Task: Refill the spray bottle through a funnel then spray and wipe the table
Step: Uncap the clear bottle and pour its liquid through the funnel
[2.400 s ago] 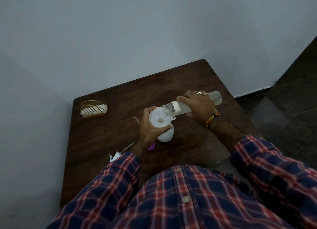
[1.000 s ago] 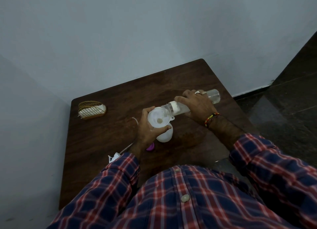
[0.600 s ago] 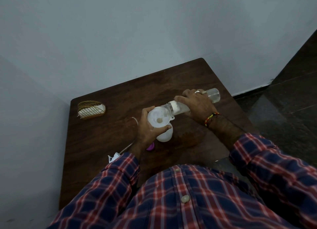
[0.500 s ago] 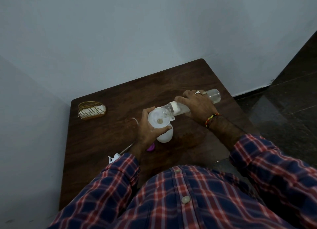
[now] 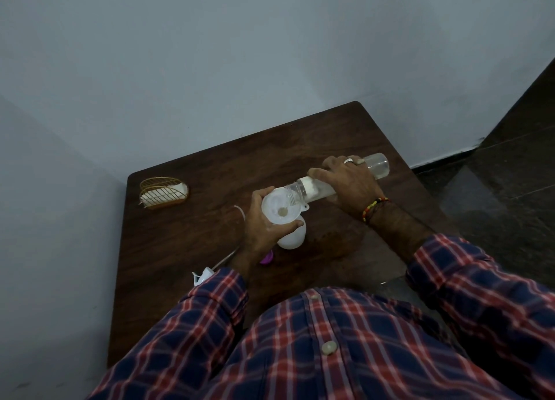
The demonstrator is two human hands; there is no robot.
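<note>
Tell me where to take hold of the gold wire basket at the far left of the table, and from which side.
Grip the gold wire basket from above, across its two long sides. It is long and narrow with an open top, so its slim width suits the fingers. Nothing stands beside it, and both hands are busy at the funnel.

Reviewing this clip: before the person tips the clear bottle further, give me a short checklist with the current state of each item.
1. Funnel seated on the white spray bottle: ok, it sits on top.
2. Left hand steadies funnel and bottle: ok, fingers wrap them.
3. Right hand grips the clear bottle: ok.
4. Clear bottle's mouth over the funnel bowl: ok, nearly horizontal, mouth above the bowl.
5. Liquid flowing: cannot tell.
6. Spray bottle's fill level: cannot tell, funnel and hand hide it.
</note>
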